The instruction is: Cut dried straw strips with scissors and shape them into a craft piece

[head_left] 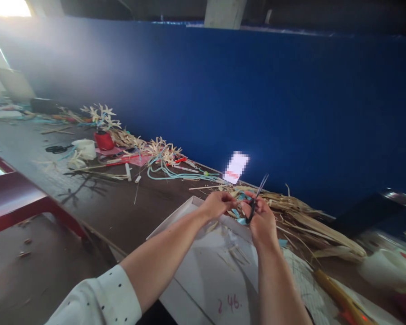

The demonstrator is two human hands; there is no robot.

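Observation:
My right hand (262, 219) is closed round the handles of a small pair of scissors (257, 195), whose blades point up and away. My left hand (217, 204) is closed in a pinch on a teal strip (241, 208) held between the two hands, just at the scissors. Both hands hover over the far edge of a shallow white cardboard box (203, 262) that holds a few straw offcuts. Dried straw leaves (297, 214) lie just behind the hands.
A long dark table (122, 203) runs along a blue wall (291, 113). Further left lie straw flowers (162, 149), teal cords (176, 174), a red pot (103, 140), a white cup (85, 148) and black scissors (57, 148). A red bench (16, 198) stands at the left.

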